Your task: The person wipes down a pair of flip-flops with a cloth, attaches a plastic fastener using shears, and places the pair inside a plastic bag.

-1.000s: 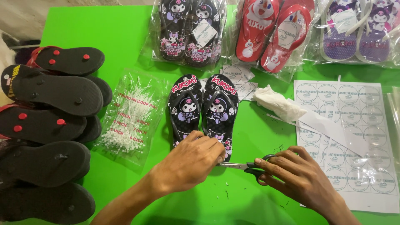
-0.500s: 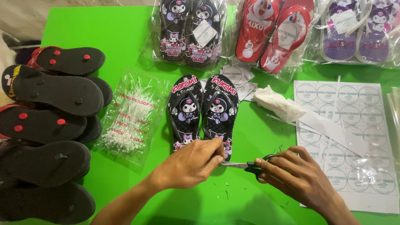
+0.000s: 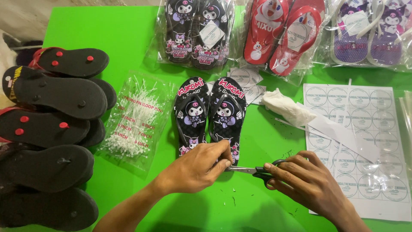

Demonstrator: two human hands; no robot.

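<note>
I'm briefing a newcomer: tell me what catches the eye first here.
On the bright green table, the left hand presses the heel of a black cartoon-printed flip-flop pair while the right hand holds black-handled scissors to it. A stack of plain black soles with red plugs fills the left edge.

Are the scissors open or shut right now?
Nearly shut: the scissors in the right hand show blades lying together as one thin line at the left hand.
</note>
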